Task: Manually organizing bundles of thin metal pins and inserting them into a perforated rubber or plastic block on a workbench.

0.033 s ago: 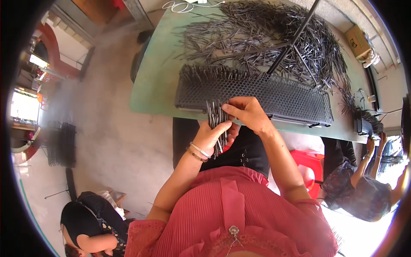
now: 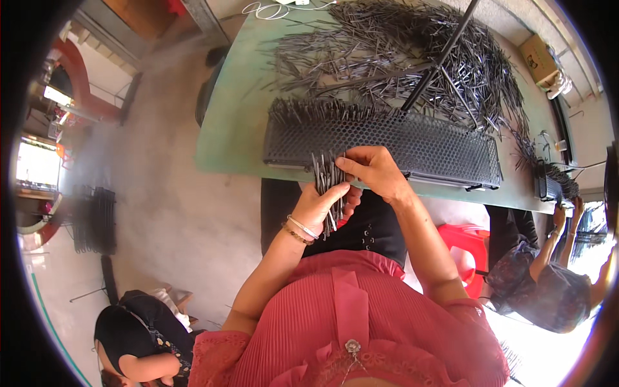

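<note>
While the left hand (image 2: 314,208) held its load: the fingers were wrapped around a bundle of thin dark strips (image 2: 327,174), clamped firmly, with the thumb laid across the front.
Bundle: it sat between the two hands, its upper ends fanned out toward the table, just at the near edge of the rack, and its lower ends poked out below the fist.
Right hand (image 2: 375,173): the thumb and forefinger were pinched together on the strips at the bundle's upper right; the other fingers were partly hidden.
Wrist: two bracelets (image 2: 302,229) circled the left one, one pale and one of brown beads.
Perforated rack (image 2: 412,145): long, black and full of small holes, it lay along the near edge of the green table (image 2: 235,129), with many strips standing in its far left part.
Loose heap (image 2: 496,71): more dark strips were strewn behind the rack, thickest toward the right.
Black bars (image 2: 429,80): they slanted up over the heap.
Table's far side: a white cable (image 2: 261,10) lay at the left corner, and a cardboard box (image 2: 539,61) stood at the right.
Co-worker on the right (image 2: 541,280): both hands were at a smaller rack (image 2: 548,187), near a red stool (image 2: 465,251).
Person at lower left (image 2: 116,332): bent over, in a black top.
</note>
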